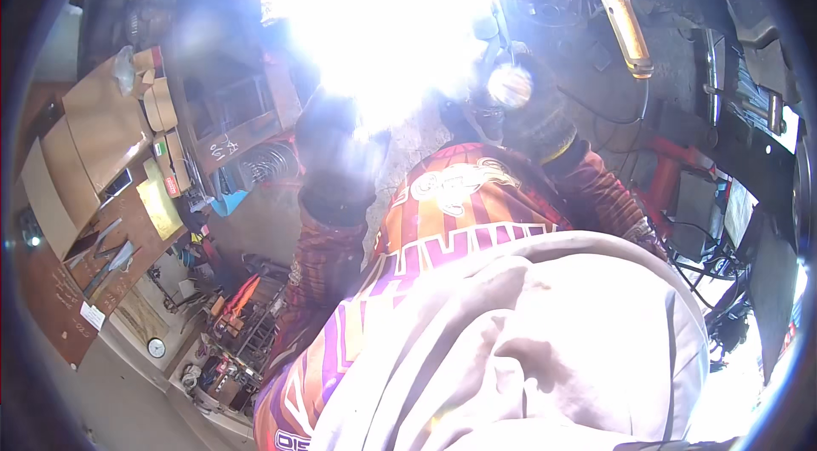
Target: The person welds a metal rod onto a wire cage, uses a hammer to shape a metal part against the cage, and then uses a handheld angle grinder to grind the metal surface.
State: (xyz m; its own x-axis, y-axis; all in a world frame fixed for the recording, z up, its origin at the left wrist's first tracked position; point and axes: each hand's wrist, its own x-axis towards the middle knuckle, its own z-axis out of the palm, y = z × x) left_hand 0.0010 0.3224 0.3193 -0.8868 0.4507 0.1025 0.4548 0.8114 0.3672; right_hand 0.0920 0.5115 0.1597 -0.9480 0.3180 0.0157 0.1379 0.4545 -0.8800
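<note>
A very bright white glare [391,8], like a welding arc, fills the top middle and hides whatever lies there. My left hand [328,132], in a dark glove, reaches up to the lower left edge of this light, its fingers lost in it. On the other side, my right hand [540,115] wears a dark glove with a yellowish cuff edge. Close to it, a small round shiny piece [511,87] catches the light. Whether the right hand grips that piece cannot be made out. Both sleeves are orange and dark patterned.
A yellowish metal rod-like part [628,34] slants down at the upper right. Brown panels and cardboard [102,128] stand at the left, beside a coil of wire [268,163]. A cluttered rack [247,323] is lower left. Red metal framing [668,170] and cables are at the right.
</note>
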